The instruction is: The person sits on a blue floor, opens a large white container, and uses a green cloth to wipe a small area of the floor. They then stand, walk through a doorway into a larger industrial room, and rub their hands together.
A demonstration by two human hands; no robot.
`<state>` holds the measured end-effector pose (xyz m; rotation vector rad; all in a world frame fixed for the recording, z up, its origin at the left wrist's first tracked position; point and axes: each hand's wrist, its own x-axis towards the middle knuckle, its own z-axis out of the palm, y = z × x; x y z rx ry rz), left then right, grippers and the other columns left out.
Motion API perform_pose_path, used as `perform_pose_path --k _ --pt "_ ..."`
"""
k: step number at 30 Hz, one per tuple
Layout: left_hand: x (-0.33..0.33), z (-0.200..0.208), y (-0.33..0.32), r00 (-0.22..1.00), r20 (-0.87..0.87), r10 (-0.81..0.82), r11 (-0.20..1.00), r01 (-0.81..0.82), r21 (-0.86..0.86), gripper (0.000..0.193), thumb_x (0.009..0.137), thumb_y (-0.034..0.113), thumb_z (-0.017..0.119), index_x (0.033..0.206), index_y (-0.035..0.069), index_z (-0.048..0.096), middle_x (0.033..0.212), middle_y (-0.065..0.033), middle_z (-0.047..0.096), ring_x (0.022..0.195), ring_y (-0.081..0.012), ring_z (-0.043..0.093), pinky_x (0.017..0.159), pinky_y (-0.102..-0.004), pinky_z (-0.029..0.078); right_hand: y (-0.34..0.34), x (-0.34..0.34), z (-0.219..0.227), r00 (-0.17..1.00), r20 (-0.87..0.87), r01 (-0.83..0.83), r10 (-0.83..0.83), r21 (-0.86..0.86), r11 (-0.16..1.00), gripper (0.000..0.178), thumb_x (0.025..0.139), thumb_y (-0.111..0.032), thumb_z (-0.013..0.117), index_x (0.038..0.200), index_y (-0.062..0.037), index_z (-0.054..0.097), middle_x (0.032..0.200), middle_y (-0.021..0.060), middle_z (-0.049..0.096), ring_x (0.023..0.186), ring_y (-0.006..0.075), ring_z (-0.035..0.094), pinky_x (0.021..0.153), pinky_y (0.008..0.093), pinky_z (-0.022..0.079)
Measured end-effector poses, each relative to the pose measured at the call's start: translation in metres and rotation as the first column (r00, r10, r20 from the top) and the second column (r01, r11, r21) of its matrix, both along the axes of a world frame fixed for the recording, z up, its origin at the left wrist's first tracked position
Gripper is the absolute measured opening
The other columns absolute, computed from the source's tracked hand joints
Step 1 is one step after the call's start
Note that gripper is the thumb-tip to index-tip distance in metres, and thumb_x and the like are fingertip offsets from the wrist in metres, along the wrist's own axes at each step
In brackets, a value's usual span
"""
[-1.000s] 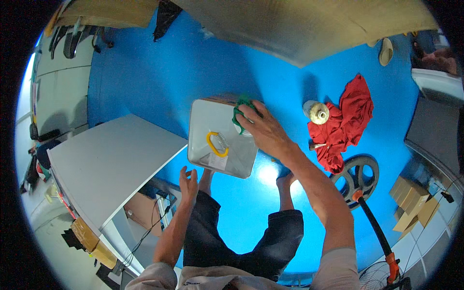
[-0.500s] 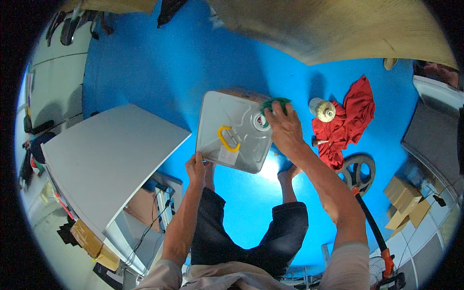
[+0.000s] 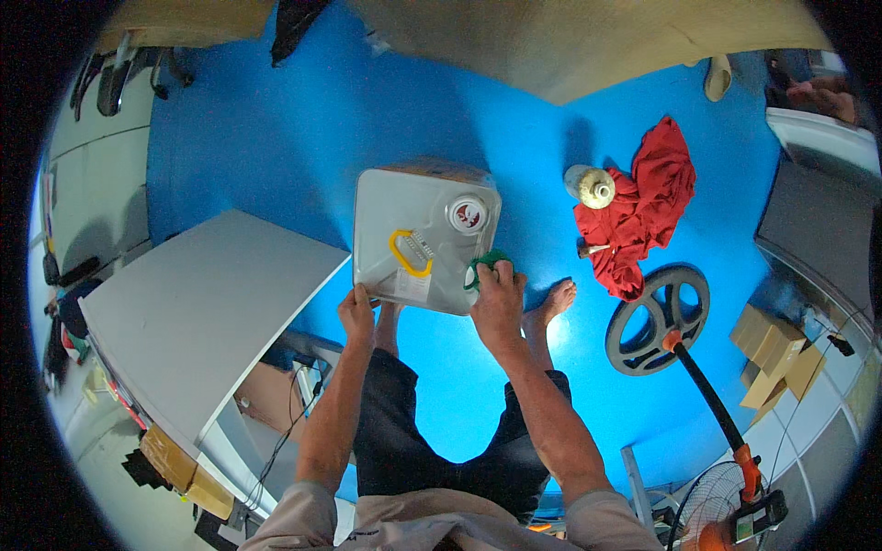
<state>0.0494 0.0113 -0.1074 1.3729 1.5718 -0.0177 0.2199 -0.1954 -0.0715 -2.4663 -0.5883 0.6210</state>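
Note:
A square metal tin (image 3: 377,216) with a grey top stands on the blue floor in front of me. Its top bears a yellow handle (image 3: 399,250) and a round white cap (image 3: 468,214) with a dark red mark. With fingers closed on the tin's near left corner, my left hand (image 3: 356,312) grips its edge. My right hand (image 3: 499,308) is closed around a green scouring pad (image 3: 490,260), which is pressed at the tin's near right edge. The pad is partly hidden under my fingers.
To the right lies a crumpled red cloth (image 3: 663,179), with a bottle (image 3: 596,188) and a small brush (image 3: 594,250) by it. A metal detector with a black coil (image 3: 695,308) stands nearer, beside a fan (image 3: 717,505). Left is a white table (image 3: 216,303); cardboard boxes (image 3: 770,354) sit right.
My right hand has moved the green pad from beside the cap toward me, down the tin's right edge. The cap now shows fully. The whole view has shifted slightly.

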Motion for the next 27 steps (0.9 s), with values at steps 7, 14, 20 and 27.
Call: perform_pose_path --k 7,14,20,27 --pt "-0.003 0.0 0.002 0.997 0.074 0.002 1.0 -0.004 0.028 0.041 0.101 0.027 0.05 0.104 -0.011 0.066 0.091 -0.0153 0.069 0.076 -0.0196 0.067 0.067 -0.0329 0.057 -0.056 0.081 0.014 0.256 -0.945 0.864 -0.204 0.129 0.487 0.044 0.087 -0.017 0.068 0.126 -0.0013 0.056 0.107 0.0095 0.066 0.095 0.0183 0.063 0.085 0.0338 0.05" --pt "-0.005 -0.001 0.004 0.998 0.042 -0.049 0.998 0.047 0.052 0.042 0.101 0.026 0.05 0.106 -0.012 0.065 0.092 -0.0165 0.07 0.079 -0.0207 0.068 0.069 -0.0329 0.058 -0.032 0.11 0.008 0.72 -0.686 0.419 -0.105 0.309 0.854 0.032 0.082 -0.017 0.074 0.108 -0.0033 0.063 0.109 0.0131 0.065 0.095 0.0229 0.064 0.083 0.036 0.052" --pt "-0.001 -0.001 0.001 0.999 0.044 -0.029 0.999 0.027 0.039 0.041 0.101 0.027 0.051 0.102 -0.011 0.067 0.088 -0.0142 0.07 0.077 -0.0192 0.067 0.069 -0.0327 0.057 0.017 0.029 -0.003 0.94 0.306 -0.196 0.149 0.13 0.972 0.047 0.073 -0.018 0.078 0.114 -0.0021 0.061 0.13 0.0217 0.049 0.119 0.0463 0.046 0.094 0.0509 0.046" --pt "-0.02 -0.012 0.009 0.994 0.044 -0.101 0.994 0.099 0.043 0.04 0.099 0.035 0.054 0.101 -0.002 0.069 0.077 -0.0068 0.069 0.064 -0.0141 0.065 0.054 -0.0279 0.046 0.013 0.005 0.021 0.92 0.277 -0.242 0.278 -0.158 0.957 0.055 0.08 -0.027 0.07 0.125 0.0029 0.057 0.147 0.0232 0.039 0.133 0.0465 0.036 0.105 0.0528 0.033"
